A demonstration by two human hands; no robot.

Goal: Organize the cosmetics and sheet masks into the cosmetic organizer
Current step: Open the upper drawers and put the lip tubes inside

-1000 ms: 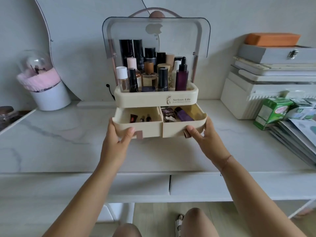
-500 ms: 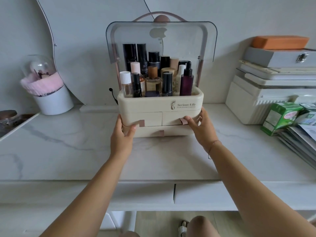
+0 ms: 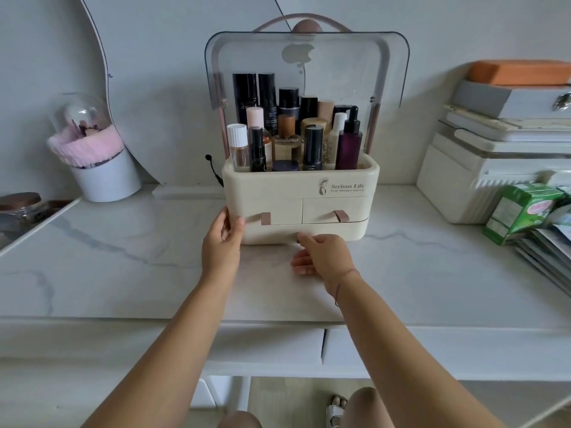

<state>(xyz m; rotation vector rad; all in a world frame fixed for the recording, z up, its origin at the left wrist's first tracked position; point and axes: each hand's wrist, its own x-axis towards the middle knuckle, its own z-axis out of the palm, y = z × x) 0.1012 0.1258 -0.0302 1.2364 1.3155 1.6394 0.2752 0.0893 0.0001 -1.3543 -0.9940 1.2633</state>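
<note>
A cream cosmetic organizer (image 3: 278, 186) stands on the white marble tabletop (image 3: 123, 267), its clear lid (image 3: 309, 63) raised. Several bottles and tubes (image 3: 290, 140) stand upright in its top tray. Both small upper drawers (image 3: 333, 208) are pushed in. My left hand (image 3: 222, 242) rests against the organizer's lower left corner, thumb on the front. My right hand (image 3: 324, 254) is at the pull tab of the wide bottom drawer (image 3: 349, 231), fingers curled at the tab; the tab itself is mostly hidden. Sheet masks (image 3: 550, 251) lie stacked at the right edge.
A white cup with pink fluffy trim and brushes (image 3: 99, 162) stands at the left, near a round mirror (image 3: 154, 88). A green box (image 3: 519, 211), white storage boxes (image 3: 482, 168) and an orange case (image 3: 519, 72) crowd the right side. A tray with a jar (image 3: 21, 205) sits far left.
The two upper drawers were pushed shut. My left hand stayed at the organizer's left corner, while my right hand dropped from the right drawer to the bottom drawer's tab.
</note>
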